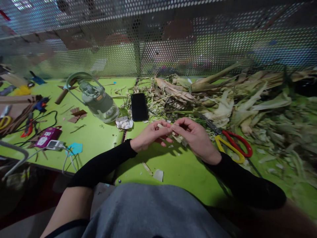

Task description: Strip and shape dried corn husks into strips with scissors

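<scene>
My left hand [151,135] and my right hand [195,137] meet over the green table [104,138], both in black sleeves. Together they pinch a pale strip of dried corn husk [170,129] between their fingertips. The fingers of both hands are closed on it. Small husk scraps [158,174] lie on the table just below the hands. A pair of scissors with red and yellow handles [232,147] lies right beside my right wrist.
A big heap of dried corn husks and stalks [237,99] fills the right side. A black phone [139,106], a clear lidded jar on its side [99,99] and crumpled paper [124,123] sit ahead. Tools, cables and a pink device [48,136] lie left. A perforated metal screen [158,39] closes the back.
</scene>
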### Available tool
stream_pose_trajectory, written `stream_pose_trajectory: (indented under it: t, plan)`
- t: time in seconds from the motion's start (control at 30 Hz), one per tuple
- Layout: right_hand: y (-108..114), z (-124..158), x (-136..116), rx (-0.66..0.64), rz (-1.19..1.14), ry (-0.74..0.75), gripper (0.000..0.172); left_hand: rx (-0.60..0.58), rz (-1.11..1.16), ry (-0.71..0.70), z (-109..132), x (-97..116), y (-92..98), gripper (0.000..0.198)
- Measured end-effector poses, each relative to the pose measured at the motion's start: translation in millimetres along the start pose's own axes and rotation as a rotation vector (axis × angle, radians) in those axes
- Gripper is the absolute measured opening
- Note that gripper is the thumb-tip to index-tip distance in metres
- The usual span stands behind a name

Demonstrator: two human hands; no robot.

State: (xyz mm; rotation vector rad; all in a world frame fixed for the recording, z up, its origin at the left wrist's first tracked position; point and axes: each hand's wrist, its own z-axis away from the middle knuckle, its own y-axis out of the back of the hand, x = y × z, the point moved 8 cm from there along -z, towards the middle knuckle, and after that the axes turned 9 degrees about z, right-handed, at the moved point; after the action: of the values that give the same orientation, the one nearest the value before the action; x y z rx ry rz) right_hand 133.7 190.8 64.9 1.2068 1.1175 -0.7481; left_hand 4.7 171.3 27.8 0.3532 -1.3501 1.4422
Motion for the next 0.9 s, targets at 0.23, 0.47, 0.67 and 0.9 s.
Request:
stream_pose_trajectory:
  t: [0.23, 0.47, 0.67, 0.9]
  plan:
    - [1.3, -0.9, -10.1, 0.014, 0.152, 0.106, 0.034, -0.031, -0.031, 0.094, 0.2, -4.1, 1.0, 0.022]
    - [10.0, -2.7, -6.3, 0.074, 0.173, 0.145, 0.033, 0.147, 0.035, -0.177, -1.4, 11.3, 10.7, 0.017]
    - [2.1, 5.2, -23.2, 0.069, 0.434, 0.369, 0.015, 0.208, 0.070, -0.134, 0.2, 10.7, 14.0, 0.017]
    - [0.8, 5.0, -26.3, 0.046, 0.431, 0.376, 0.016, 0.235, 0.145, -0.072, -0.7, 8.5, 12.1, 0.022]
